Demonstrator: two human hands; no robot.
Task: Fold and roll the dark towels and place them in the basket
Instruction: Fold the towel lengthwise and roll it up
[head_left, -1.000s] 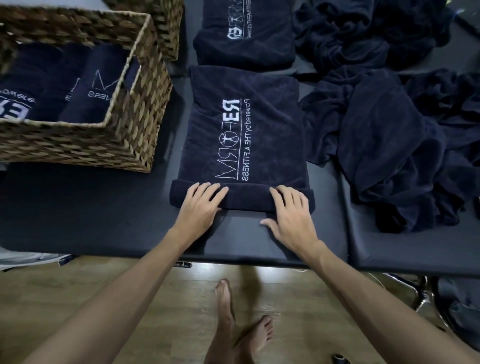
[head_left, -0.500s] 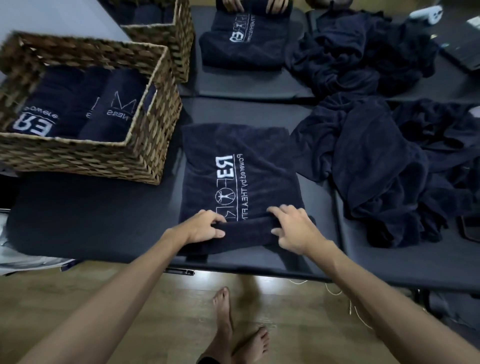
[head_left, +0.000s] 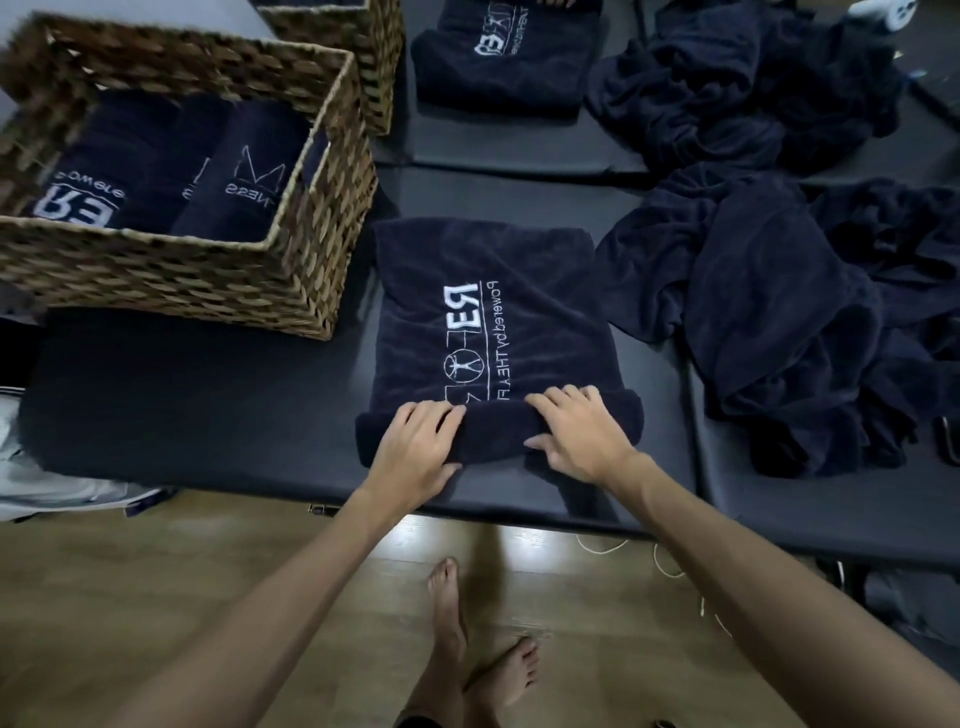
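A folded dark towel with a white logo lies on the black table, its near end rolled into a thick tube. My left hand and my right hand both sit on that roll, fingers curled over its top and thumbs at its near side. To the left stands a woven basket with several rolled dark towels inside. A heap of loose dark towels lies to the right.
A second woven basket stands behind the first. Another folded logo towel lies at the far side, with more loose towels beside it. My bare feet stand on the wooden floor below the table edge.
The roll at the towel's near end has grown and moved away from me, covering more of the logo. Both hands moved with it, from flat fingers to curled over the roll.
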